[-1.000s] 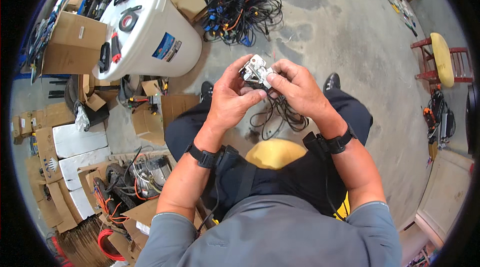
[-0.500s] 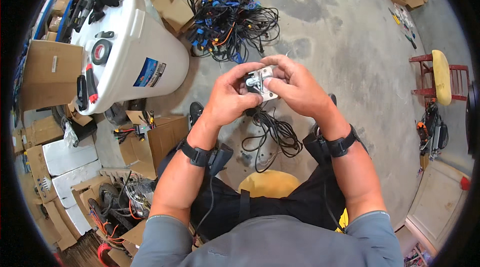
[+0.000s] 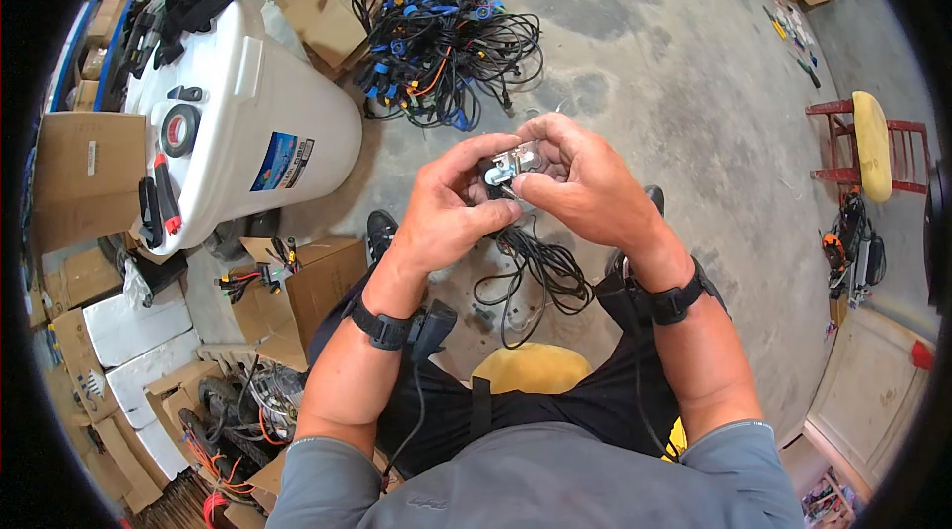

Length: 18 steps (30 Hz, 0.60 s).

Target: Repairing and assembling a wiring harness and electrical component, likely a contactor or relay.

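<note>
Both my hands cup a small silver metal part (image 3: 514, 161) in front of me, with a dark piece at its left side, partly hidden by my fingers. My left hand (image 3: 446, 202) is closed round it from the left, thumb below it. My right hand (image 3: 590, 187) grips it from the right, thumb at its lower edge. A loose coil of black cable (image 3: 535, 271) hangs just below my hands, between my legs.
A white lidded tub (image 3: 288, 103) with tape and tools stands left, by cardboard boxes (image 3: 89, 167). A tangle of black and blue cables (image 3: 441, 53) lies ahead on the concrete floor (image 3: 654, 73). A red wooden chair (image 3: 888, 122) with a yellow cushion is right.
My hands have moved slightly down and turned the metal part, so less of its white plate shows. The cable coil hangs lower. The surroundings have shifted as my view moved.
</note>
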{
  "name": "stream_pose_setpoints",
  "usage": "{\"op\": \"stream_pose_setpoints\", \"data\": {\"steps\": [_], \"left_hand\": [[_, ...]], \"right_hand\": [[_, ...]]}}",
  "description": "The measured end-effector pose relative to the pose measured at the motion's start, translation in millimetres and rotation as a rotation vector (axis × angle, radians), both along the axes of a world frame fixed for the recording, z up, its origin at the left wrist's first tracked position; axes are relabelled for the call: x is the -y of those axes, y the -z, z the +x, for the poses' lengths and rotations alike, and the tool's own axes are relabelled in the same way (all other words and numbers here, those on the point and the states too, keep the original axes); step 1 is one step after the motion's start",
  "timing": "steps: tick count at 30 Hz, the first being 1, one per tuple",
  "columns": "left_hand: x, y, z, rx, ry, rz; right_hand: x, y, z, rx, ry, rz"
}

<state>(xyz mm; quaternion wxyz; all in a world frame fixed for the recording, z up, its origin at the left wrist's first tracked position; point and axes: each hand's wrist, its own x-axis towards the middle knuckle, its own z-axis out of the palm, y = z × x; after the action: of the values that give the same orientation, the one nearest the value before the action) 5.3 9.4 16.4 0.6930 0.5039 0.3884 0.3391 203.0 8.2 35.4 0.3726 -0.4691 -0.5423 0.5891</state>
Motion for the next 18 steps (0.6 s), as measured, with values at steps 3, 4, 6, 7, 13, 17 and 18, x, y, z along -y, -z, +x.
{"op": "stream_pose_setpoints", "data": {"steps": [3, 4, 6, 7, 13, 17, 18], "left_hand": [[3.8, 0.0, 3.1, 0.072, -0.032, 0.033], [4.4, 0.3, 3.8, 0.055, -0.036, 0.033], [5.0, 0.2, 5.3, 0.037, -0.042, 0.033], [5.4, -1.2, 6.4, 0.067, -0.049, 0.058], [8.1, -2.6, 7.7, 0.068, -0.058, 0.091], [9.3, -1.2, 8.7, 0.045, -0.059, 0.091], [9.6, -1.3, 8.7, 0.045, -0.060, 0.091]], "right_hand": [[0.8, 6.4, 0.1, 0.003, 0.011, 0.039], [1.0, 8.5, 0.4, 0.033, 0.016, 0.091], [0.9, -1.4, 0.2, 0.117, 0.002, 0.098], [0.8, -4.8, 0.0, 0.201, -0.012, 0.106], [2.5, -6.0, -2.9, 0.284, 0.005, 0.167], [3.8, -3.8, -4.1, 0.277, 0.021, 0.221], [3.9, -4.0, -4.6, 0.284, 0.024, 0.237]]}}
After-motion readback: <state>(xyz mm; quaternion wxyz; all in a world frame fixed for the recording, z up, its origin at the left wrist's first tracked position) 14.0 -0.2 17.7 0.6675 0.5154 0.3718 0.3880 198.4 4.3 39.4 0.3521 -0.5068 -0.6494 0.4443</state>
